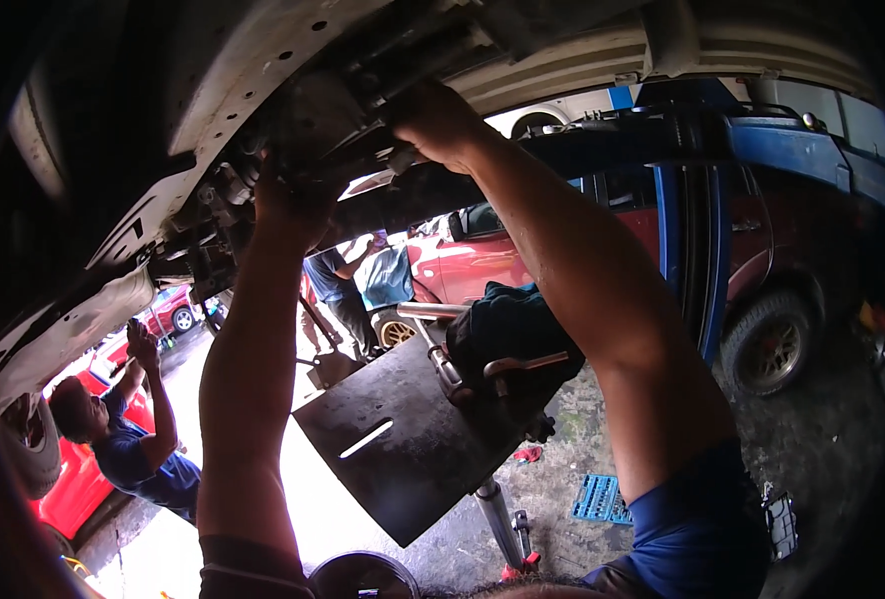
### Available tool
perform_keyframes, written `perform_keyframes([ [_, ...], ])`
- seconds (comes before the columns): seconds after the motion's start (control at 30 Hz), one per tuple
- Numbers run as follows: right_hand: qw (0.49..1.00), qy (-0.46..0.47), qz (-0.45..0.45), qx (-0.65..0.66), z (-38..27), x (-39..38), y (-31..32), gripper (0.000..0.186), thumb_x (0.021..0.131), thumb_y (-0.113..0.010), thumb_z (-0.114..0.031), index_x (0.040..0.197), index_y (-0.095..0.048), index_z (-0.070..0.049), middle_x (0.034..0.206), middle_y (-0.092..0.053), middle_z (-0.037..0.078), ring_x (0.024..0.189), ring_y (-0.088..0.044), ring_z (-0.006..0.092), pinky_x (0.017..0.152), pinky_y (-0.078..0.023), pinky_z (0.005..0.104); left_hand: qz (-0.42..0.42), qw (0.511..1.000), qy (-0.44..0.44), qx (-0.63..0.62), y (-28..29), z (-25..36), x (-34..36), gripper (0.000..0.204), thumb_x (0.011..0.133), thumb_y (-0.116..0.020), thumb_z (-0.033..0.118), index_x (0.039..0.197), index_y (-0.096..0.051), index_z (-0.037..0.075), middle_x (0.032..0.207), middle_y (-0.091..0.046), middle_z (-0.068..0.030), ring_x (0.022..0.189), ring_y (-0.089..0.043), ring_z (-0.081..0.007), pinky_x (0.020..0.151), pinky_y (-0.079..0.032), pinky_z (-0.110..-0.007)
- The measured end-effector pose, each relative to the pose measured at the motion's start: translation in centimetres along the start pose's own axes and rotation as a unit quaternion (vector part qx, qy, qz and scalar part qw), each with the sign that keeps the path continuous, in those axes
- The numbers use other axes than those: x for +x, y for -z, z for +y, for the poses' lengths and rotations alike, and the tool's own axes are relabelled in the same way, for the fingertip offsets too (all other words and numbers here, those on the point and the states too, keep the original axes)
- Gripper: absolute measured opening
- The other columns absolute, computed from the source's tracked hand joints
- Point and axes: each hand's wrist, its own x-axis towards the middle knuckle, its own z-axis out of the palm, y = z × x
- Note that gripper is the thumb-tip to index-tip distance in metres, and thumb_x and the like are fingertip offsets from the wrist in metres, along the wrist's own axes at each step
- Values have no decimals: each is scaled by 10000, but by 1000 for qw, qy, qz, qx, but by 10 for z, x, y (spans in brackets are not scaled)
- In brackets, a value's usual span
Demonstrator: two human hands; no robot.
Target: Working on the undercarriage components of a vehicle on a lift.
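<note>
Both my arms reach up to the dark underside of a raised vehicle (pixel 228 75). My left hand (pixel 298 205) is against the shadowed parts beside the pale frame rail; its fingers are lost in the dark. Farther right, my right hand (pixel 438 130) is curled closed against the dark underbody parts (pixel 328 110), and what sits in its grip is hidden. Below the hands, a dark slotted metal plate (pixel 403 454) stands tilted in view on a metal post (pixel 497 519). Wrench-like hand tools (pixel 527 364) and a dark teal cloth (pixel 507 309) lie on that plate.
A blue lift post (pixel 697 260) stands at the right, before a red vehicle (pixel 477 265). On the floor are a blue tool case (pixel 602 497) and a red rag (pixel 527 454). One co-worker (pixel 128 439) has raised hands at the left; another person (pixel 338 290) stands farther back.
</note>
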Motion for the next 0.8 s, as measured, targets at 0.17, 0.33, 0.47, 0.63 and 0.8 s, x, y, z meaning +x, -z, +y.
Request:
perform_keyframes([
  [0.17,979,-167,93,77,-6,14,-20,337,751,-633,5,1086,-603,10,853,-625,82,713,-630,170,519,-497,279,-172,983,-21,60,70,20,6,486,1011,-408,348,1406,-363,68,1376,-494,-94,1280,-461,-254,1111,-336,-407],
  [0.33,965,-164,45,200,-10,26,4,272,722,-613,71,994,-625,51,891,-653,91,816,-671,186,689,-590,328,15,997,-47,-55,32,1,13,414,1021,-364,370,1291,-491,84,1226,-556,-174,1174,-530,-350,1008,-427,-528],
  [0.47,976,-96,47,190,-14,24,8,395,730,-597,85,1123,-587,41,918,-655,82,821,-669,181,707,-588,323,-13,999,-30,-14,38,4,17,401,1029,-342,323,1293,-478,54,1255,-544,-164,1190,-519,-345,1045,-406,-516],
  [0.63,971,-91,40,216,-23,18,9,485,733,-601,84,1213,-561,23,992,-654,81,862,-646,158,767,-543,297,-10,997,-24,-73,40,2,14,404,1038,-324,298,1327,-453,47,1332,-506,-153,1249,-483,-328,1093,-371,-484],
  [0.8,969,-89,39,226,-29,22,9,498,736,-635,70,1222,-551,0,1045,-644,71,931,-625,163,817,-523,304,-59,939,-97,324,53,6,14,432,1020,-370,337,1358,-466,84,1385,-488,-126,1283,-461,-276,1100,-355,-402],
])
